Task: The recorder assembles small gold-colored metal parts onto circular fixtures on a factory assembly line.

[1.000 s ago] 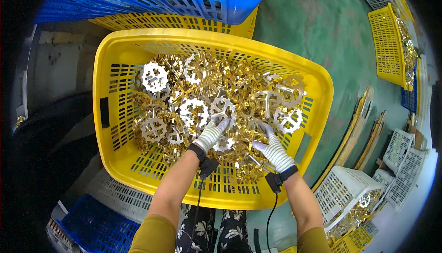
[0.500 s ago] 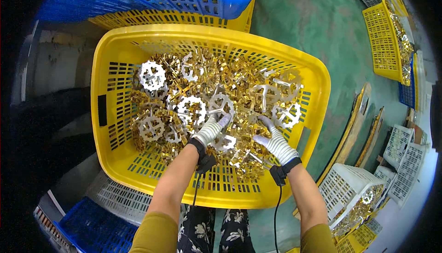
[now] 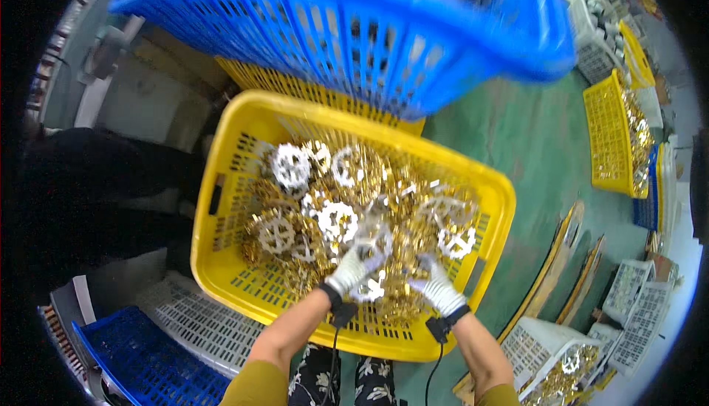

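Observation:
A yellow slotted basket (image 3: pixel 203 207) holds a heap of shiny gold-coloured metal pieces (image 3: pixel 317 251). Several silvery toothed rings with spokes lie among them, one of them a bright ring (image 3: pixel 337 222) left of centre. My left hand (image 3: pixel 351 272), in a striped pale glove, is closed on the lower edge of a spoked toothed ring (image 3: pixel 379 238); blur and the glove hide part of the grip. To its right, my right hand (image 3: pixel 441 289), gloved alike, rests low over the heap with thumb and fingers apart, nothing visible between them. Black wrist straps with cabled boxes sit on both wrists.
A large blue slotted crate (image 3: pixel 369 37) overhangs the far side, above another yellow basket (image 3: pixel 295 88). At right, a yellow basket of metal pieces (image 3: pixel 611 136), wooden strips (image 3: pixel 550 266) and a white basket (image 3: pixel 528 351) stand on green floor. A blue crate (image 3: pixel 144 362) lies lower left.
My view has swung, so the basket sits lower and tilted, and more of the blue crate shows. My hands stay at nearly the same spots over the heap, the left still at the ring.

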